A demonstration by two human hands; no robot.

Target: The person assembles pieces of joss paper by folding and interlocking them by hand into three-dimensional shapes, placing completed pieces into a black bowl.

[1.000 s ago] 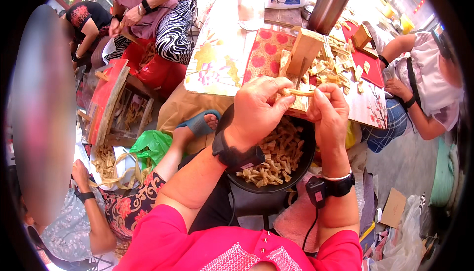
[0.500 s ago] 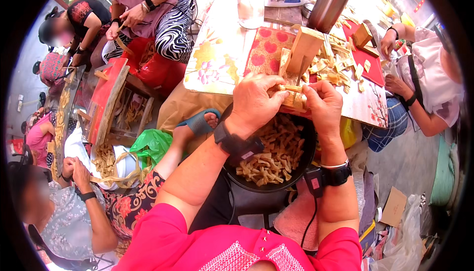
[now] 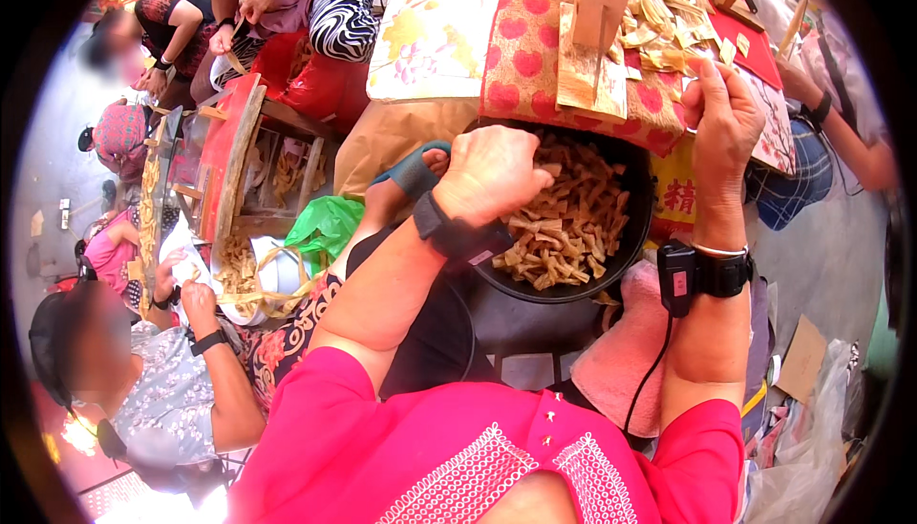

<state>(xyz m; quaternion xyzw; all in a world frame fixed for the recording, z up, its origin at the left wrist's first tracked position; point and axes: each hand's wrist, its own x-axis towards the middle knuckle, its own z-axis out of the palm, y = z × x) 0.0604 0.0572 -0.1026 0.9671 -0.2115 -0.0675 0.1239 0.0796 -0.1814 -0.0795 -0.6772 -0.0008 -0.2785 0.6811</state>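
My left hand [image 3: 492, 176] is curled over the left side of a black pan [image 3: 638, 228] full of short, tan folded pieces [image 3: 564, 223]. Its fingers are bent under, so whatever it holds is hidden. On the right, my right hand [image 3: 723, 121] is raised at the table edge, thumb and fingers pinched together near a pile of pale flat strips [image 3: 659, 22]. Any piece in that pinch is too small to make out. Between the hands, an upright wooden block [image 3: 604, 3] stands on a wooden base [image 3: 594, 85], over a red heart-patterned cloth [image 3: 521, 37].
A pink towel [image 3: 626, 352] lies below the pan. Left are a green plastic bag [image 3: 325, 228], a pale bucket [image 3: 277, 271] and a slatted wooden bench [image 3: 239, 156]. Several people work on the left; one person's arm [image 3: 850, 142] shows at right. Clear plastic [image 3: 807, 448] lies lower right.
My hands, together at the wooden block holding a small tan bundle, have parted. The left came down over the pan; the right went right and up toward the strips. The view has shifted.
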